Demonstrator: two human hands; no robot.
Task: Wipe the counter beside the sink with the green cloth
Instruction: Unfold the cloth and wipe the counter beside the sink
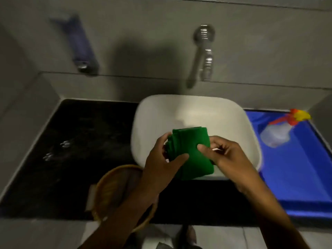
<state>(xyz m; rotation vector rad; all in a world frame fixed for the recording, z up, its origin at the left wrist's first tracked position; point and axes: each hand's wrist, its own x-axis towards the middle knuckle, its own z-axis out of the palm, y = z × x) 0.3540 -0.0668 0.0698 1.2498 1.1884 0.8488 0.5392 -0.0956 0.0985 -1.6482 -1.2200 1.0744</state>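
A folded green cloth (pixel 193 151) is held over the near part of the white sink (pixel 194 112). My left hand (pixel 161 166) grips its left edge, thumb across the front. My right hand (pixel 222 155) pinches its right edge. The black counter (pixel 80 150) lies to the left of the sink, with a few water drops on it. Both hands hover above the basin, apart from the counter.
A woven basket (pixel 111 189) sits at the counter's near edge under my left forearm. A blue tray (pixel 301 173) to the right of the sink holds a spray bottle (pixel 280 132) with a red and yellow nozzle. A chrome tap (pixel 203 54) and a blue wall dispenser (pixel 79 44) hang behind.
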